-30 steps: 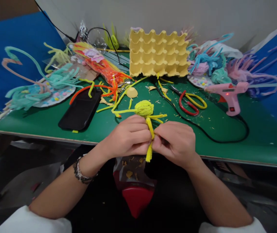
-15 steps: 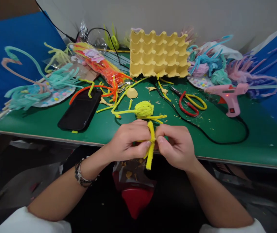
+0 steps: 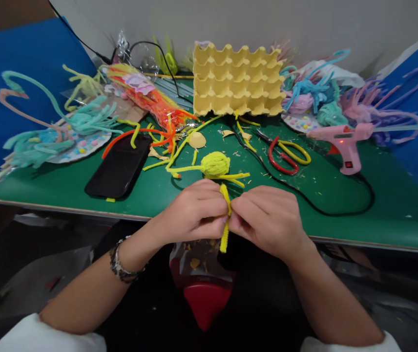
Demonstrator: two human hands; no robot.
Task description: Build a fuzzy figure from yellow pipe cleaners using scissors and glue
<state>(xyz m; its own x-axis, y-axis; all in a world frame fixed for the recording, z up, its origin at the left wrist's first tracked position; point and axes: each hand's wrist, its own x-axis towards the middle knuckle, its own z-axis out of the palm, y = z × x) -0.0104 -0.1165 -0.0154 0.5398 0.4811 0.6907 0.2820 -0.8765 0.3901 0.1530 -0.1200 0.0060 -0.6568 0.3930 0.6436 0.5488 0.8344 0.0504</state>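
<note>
Yellow pipe cleaners [image 3: 224, 238] stand roughly upright between my two hands, just above the table's front edge. My left hand [image 3: 198, 211] is closed around them from the left. From the right, the closed fingers of my right hand [image 3: 267, 217] pinch at their middle and touch my left fingertips; exactly which strand they hold is hidden. Just beyond my hands lies a yellow bird-like figure with a round wound body [image 3: 215, 164] and a long bent neck, its tip orange. Short yellow strands [image 3: 236, 179] lie beside the body.
A black phone [image 3: 119, 168] lies at left, near pipe-cleaner birds [image 3: 38, 146]. An egg carton [image 3: 238, 80] stands at the back. Scissors [image 3: 284, 157] and a pink glue gun [image 3: 350, 144] with a black cord [image 3: 304, 203] are at right. Red container [image 3: 207, 298] below the edge.
My right hand has turned and closed in against my left fingers, covering more of the yellow pipe cleaners. The upright piece has shifted slightly. The view has moved a little.
</note>
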